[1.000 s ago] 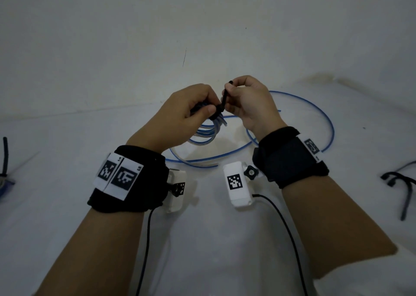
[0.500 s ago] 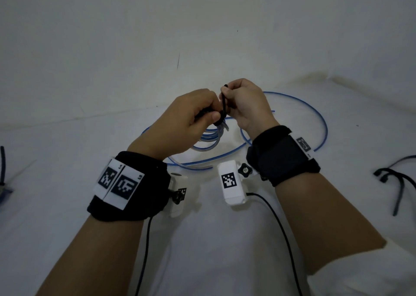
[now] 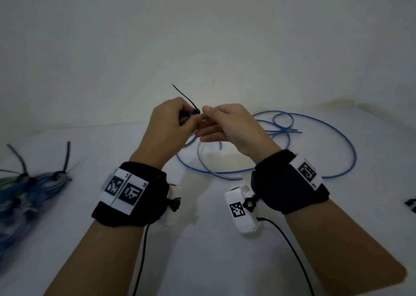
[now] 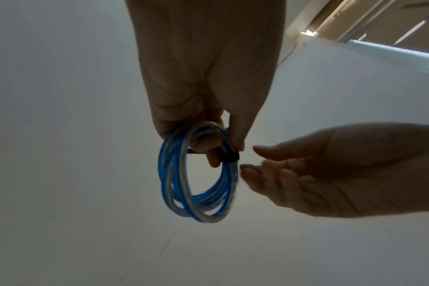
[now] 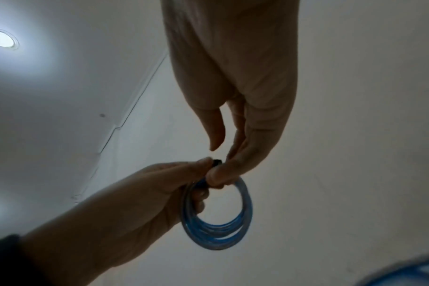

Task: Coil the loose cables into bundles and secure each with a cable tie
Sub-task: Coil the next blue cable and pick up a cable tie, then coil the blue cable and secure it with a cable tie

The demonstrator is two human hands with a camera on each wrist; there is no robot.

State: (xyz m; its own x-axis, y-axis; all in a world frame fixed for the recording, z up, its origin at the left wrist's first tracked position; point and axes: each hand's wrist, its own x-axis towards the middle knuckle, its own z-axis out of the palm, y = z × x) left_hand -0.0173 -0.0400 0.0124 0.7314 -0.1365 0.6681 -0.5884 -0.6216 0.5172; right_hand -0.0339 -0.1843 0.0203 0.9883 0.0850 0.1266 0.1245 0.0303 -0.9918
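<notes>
My left hand point(image 3: 186, 121) point(image 4: 216, 147) grips a small coil of blue and clear cable point(image 4: 170, 174) point(image 5: 216, 232) in the air above the white table point(image 3: 202, 250). A black cable tie point(image 3: 186, 98) point(image 4: 229, 156) is cinched round the coil beside my left thumb. Its tail sticks up and to the left in the head view. My right hand point(image 3: 209, 127) point(image 4: 255, 160) point(image 5: 220, 154) hovers just right of the tie head with fingers relaxed and holds nothing. In the right wrist view its thumb looks to touch the tie head point(image 5: 217, 161).
A long loose blue cable point(image 3: 351, 151) lies in wide loops on the table behind my right hand. Several tied blue cable bundles point(image 3: 33, 183) lie at the left edge. Something black point(image 3: 410, 205) shows at the far right edge.
My right hand, which pinched the tie a second ago, has let go and opened. The tie's tail now stands free, up and left. The head view has shifted, revealing the bundles at left.
</notes>
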